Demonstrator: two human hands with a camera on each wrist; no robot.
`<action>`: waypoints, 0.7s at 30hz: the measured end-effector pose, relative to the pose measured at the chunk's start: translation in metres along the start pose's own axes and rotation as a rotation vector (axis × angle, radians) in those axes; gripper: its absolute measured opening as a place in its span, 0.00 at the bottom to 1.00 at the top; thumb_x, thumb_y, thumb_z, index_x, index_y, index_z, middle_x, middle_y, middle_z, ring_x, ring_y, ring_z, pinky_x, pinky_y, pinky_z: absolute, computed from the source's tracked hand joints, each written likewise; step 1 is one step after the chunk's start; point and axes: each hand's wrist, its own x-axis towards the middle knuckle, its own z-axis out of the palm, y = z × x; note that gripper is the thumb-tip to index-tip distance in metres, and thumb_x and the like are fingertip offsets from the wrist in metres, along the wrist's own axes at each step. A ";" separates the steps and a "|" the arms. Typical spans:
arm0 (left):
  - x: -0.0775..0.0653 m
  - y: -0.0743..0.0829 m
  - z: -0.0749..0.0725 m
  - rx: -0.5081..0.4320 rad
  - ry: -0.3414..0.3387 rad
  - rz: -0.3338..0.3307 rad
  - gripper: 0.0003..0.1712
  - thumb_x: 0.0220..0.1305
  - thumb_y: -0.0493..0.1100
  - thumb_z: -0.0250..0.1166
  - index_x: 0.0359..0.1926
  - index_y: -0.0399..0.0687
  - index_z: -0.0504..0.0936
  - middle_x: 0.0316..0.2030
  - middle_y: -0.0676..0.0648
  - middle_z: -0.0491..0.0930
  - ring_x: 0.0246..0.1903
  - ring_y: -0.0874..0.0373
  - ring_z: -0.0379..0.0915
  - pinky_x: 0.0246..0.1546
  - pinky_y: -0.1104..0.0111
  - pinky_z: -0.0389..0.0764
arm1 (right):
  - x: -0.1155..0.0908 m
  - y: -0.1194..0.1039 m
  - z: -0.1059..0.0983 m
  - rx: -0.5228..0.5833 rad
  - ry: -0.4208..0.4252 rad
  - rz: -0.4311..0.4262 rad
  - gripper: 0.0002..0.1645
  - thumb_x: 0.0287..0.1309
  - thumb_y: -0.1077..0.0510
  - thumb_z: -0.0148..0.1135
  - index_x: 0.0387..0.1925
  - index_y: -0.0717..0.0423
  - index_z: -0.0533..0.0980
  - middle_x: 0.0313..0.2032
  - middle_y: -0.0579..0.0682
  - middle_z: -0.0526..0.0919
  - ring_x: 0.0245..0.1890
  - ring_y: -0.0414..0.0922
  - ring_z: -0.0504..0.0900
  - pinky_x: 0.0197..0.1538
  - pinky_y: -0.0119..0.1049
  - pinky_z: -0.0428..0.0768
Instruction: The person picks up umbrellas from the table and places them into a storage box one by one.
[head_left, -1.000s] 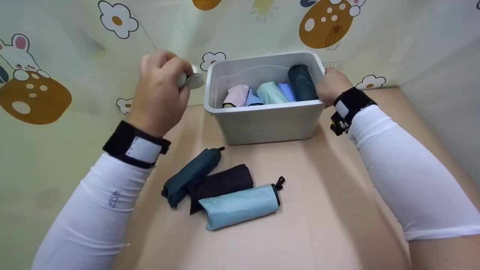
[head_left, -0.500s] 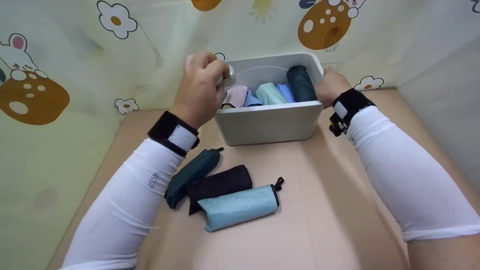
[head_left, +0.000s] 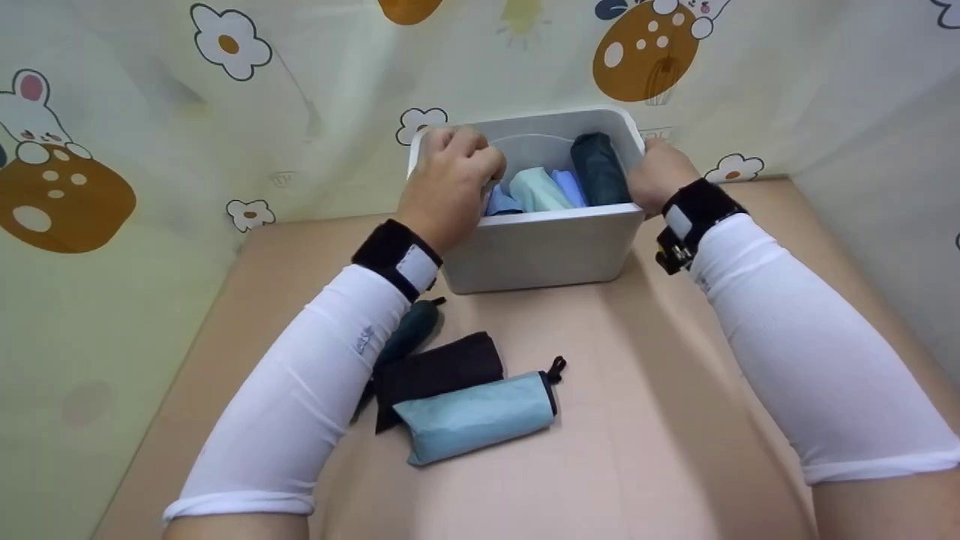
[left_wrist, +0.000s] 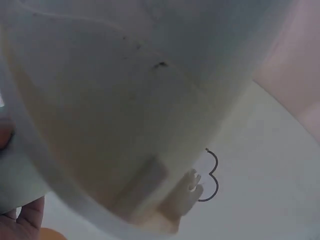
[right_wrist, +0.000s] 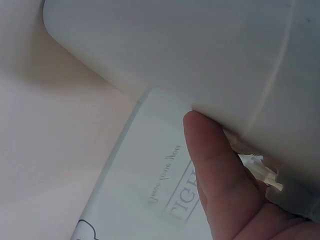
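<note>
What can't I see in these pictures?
Head view: middle of the green roll on the table, behind the left sleeve.
Head view: floor of the box, behind its front wall.
Left wrist view: pale thing in the left hand, cut by the edge.
Right wrist view: some wall letters, behind the right hand.

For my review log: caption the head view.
Left hand and right hand at opposite ends of a gray bin holding fabric bundles, three more lying in front.
</note>
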 end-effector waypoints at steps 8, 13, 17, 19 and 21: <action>0.005 0.001 0.014 0.024 -0.095 0.014 0.07 0.66 0.41 0.52 0.39 0.55 0.76 0.42 0.49 0.71 0.46 0.49 0.61 0.45 0.62 0.67 | 0.000 0.000 0.000 0.028 -0.017 0.014 0.31 0.61 0.62 0.38 0.66 0.62 0.53 0.54 0.65 0.70 0.48 0.57 0.73 0.30 0.41 0.82; 0.004 -0.001 0.018 0.003 -0.170 -0.023 0.08 0.68 0.42 0.49 0.42 0.56 0.75 0.45 0.49 0.70 0.48 0.50 0.59 0.47 0.62 0.65 | -0.001 -0.001 -0.001 0.033 -0.016 0.008 0.31 0.61 0.62 0.38 0.66 0.63 0.54 0.54 0.65 0.70 0.48 0.58 0.73 0.31 0.42 0.82; 0.005 0.000 0.018 -0.039 -0.244 -0.089 0.09 0.69 0.45 0.48 0.45 0.57 0.73 0.47 0.50 0.68 0.49 0.51 0.57 0.49 0.63 0.63 | -0.001 -0.001 -0.001 0.025 -0.005 0.000 0.30 0.61 0.62 0.38 0.66 0.63 0.54 0.53 0.65 0.71 0.47 0.58 0.74 0.32 0.42 0.82; 0.006 0.000 0.018 -0.065 -0.297 -0.137 0.10 0.69 0.47 0.48 0.47 0.58 0.72 0.48 0.51 0.66 0.48 0.53 0.56 0.48 0.63 0.63 | -0.001 -0.001 0.000 0.029 -0.005 0.000 0.30 0.61 0.62 0.39 0.66 0.63 0.55 0.53 0.64 0.71 0.47 0.58 0.74 0.32 0.43 0.82; 0.007 0.000 0.018 -0.089 -0.348 -0.184 0.10 0.69 0.48 0.48 0.49 0.58 0.70 0.48 0.51 0.64 0.48 0.53 0.55 0.47 0.64 0.62 | -0.001 0.000 0.000 0.031 -0.003 0.001 0.30 0.61 0.62 0.39 0.65 0.62 0.55 0.53 0.64 0.71 0.47 0.57 0.74 0.32 0.43 0.82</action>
